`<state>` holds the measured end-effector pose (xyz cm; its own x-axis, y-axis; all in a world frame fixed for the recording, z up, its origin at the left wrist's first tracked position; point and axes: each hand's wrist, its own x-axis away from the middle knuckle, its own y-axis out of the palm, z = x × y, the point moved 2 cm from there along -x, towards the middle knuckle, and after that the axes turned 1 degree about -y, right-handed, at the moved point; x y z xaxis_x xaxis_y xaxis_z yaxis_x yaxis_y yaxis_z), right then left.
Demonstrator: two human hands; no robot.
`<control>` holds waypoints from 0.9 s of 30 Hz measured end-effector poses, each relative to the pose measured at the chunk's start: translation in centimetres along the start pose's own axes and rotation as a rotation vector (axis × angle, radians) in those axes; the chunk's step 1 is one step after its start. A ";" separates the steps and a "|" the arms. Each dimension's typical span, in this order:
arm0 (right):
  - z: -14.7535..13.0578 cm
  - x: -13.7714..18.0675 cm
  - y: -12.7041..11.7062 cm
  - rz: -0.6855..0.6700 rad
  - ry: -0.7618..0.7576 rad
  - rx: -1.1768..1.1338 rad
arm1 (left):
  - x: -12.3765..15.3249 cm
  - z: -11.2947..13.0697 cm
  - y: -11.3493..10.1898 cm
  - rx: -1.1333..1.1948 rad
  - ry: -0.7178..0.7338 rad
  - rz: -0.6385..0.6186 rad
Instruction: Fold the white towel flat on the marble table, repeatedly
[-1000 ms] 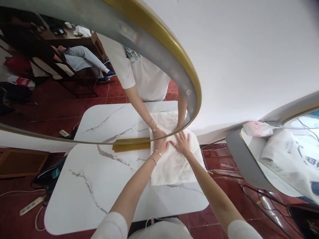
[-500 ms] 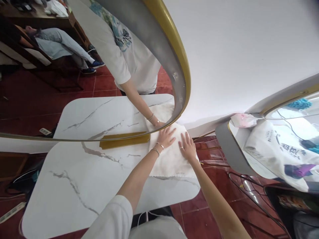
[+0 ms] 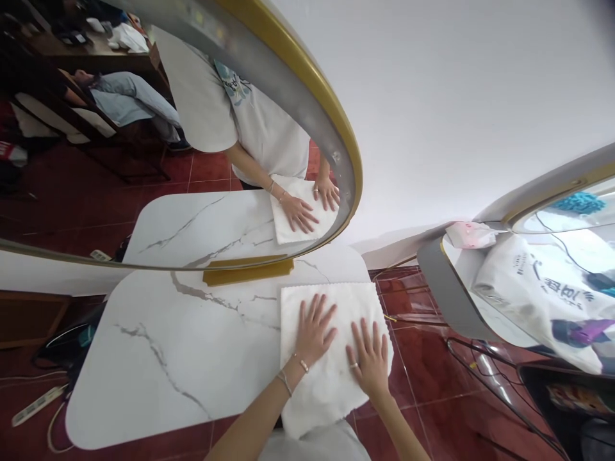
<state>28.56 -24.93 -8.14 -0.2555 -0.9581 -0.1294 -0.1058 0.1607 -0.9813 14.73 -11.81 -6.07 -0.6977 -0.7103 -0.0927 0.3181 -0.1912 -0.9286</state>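
Note:
A white cloth (image 3: 331, 390) lies spread over the right end of the marble-patterned table (image 3: 192, 358), and its near edge hangs past the table's front. My left hand (image 3: 314, 330) rests flat on the cloth's middle, fingers spread. To its right, my right hand (image 3: 369, 358) presses flat near the cloth's right edge, also with fingers apart. Both palms touch the cloth, which looks smooth beneath them. The large gold-rimmed mirror (image 3: 353, 160) behind the table reflects both hands and the cloth.
A gold plate (image 3: 247, 270) sits at the mirror's base. To the right stands a second table (image 3: 437, 282) with a printed white bag (image 3: 514, 275) and a pink-white packet (image 3: 471, 234). A power strip (image 3: 38, 404) lies on the red floor at left. A seated person's legs (image 3: 139, 96) appear in the mirror.
Both hands have slid toward me, bringing the cloth from the table's back to its front edge. The cloth's near edge now hangs over the front.

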 end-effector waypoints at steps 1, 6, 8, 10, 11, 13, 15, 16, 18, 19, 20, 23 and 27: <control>0.1 -1.1 0.1 0.002 -0.001 0.008 | -0.9 -0.4 0.0 -0.001 -0.006 0.001; 1.7 -10.1 0.7 -0.022 0.000 0.049 | -9.3 -3.3 -0.2 -0.005 -0.015 -0.022; 2.4 -13.8 0.9 -0.049 0.002 0.054 | -12.7 -4.4 -0.5 -0.010 -0.037 -0.025; 2.8 -16.7 1.1 -0.070 -0.005 0.056 | -15.1 -4.9 -0.8 -0.013 -0.066 -0.021; 2.9 -17.6 1.2 -0.074 -0.009 0.055 | -15.6 -4.9 -0.8 -0.014 -0.090 -0.013; 3.0 -18.3 1.2 -0.064 -0.006 0.038 | -15.0 -4.1 -0.8 -0.017 -0.139 0.003; 3.0 -17.6 1.1 -0.032 0.015 0.004 | -12.3 -2.3 -0.4 -0.002 -0.132 0.017; 2.9 -16.7 1.0 -0.013 0.035 -0.015 | -10.2 -1.3 -0.2 0.012 -0.101 0.019; 2.7 -14.0 0.8 0.016 0.076 -0.038 | -5.4 0.8 0.2 0.056 0.004 0.008; 2.6 -12.3 0.6 0.026 0.096 -0.040 | -3.0 1.7 0.4 0.072 0.034 -0.002; 2.4 -10.3 0.5 0.032 0.113 -0.037 | -0.8 2.4 0.5 0.087 0.065 -0.021; 1.2 -4.1 0.1 0.077 0.155 -0.011 | 4.1 3.6 0.5 0.128 0.125 -0.093; -1.4 2.1 0.0 0.154 0.201 -0.027 | 7.1 3.3 -0.3 0.159 0.198 -0.183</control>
<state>26.71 -26.59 -8.19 -0.4558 -0.8562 -0.2432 -0.0759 0.3096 -0.9478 11.79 -19.00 -5.22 -0.8593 -0.5114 -0.0121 0.2614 -0.4187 -0.8697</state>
